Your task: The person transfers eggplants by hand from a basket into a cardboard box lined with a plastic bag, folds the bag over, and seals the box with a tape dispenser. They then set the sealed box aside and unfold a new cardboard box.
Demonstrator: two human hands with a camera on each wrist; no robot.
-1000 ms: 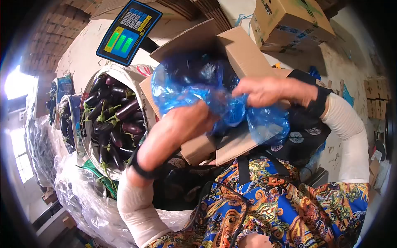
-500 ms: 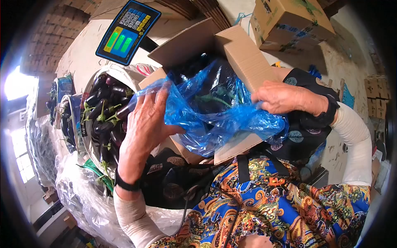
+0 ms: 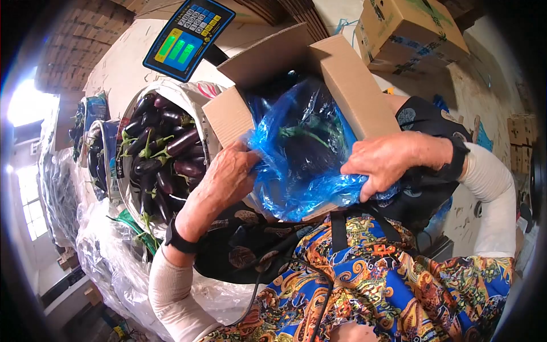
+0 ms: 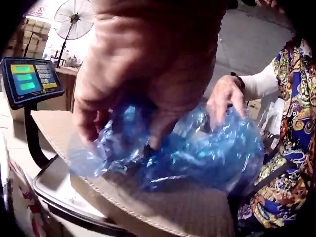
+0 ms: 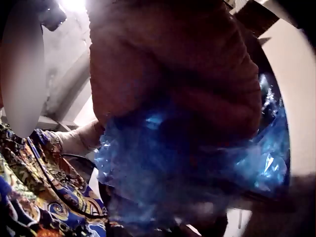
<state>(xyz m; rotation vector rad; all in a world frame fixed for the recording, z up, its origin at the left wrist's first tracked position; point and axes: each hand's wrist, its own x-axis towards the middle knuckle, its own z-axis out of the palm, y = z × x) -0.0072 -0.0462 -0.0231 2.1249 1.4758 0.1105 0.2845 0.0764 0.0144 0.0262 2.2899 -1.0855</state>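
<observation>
A blue plastic bag lines an open cardboard box. Dark eggplants with green stems show inside through the film. My left hand pinches the bag's edge at the box's left side, and the left wrist view shows its thumb and fingers bunched on the film above a cardboard flap. On the right, my right hand grips the gathered bag edge close to the near right corner. In the right wrist view the bag hides most of the fingers.
Left of the box stands a white sack full of eggplants. A scale display rises behind it, and the scale's platform lies beneath the box. A taped carton sits at the back right. Clear plastic sheeting hangs at the left.
The bag's mouth has been pulled open, showing the eggplants. My left hand spread out to the left, then came back and took hold of the bag edge. The right hand stays on the bag.
</observation>
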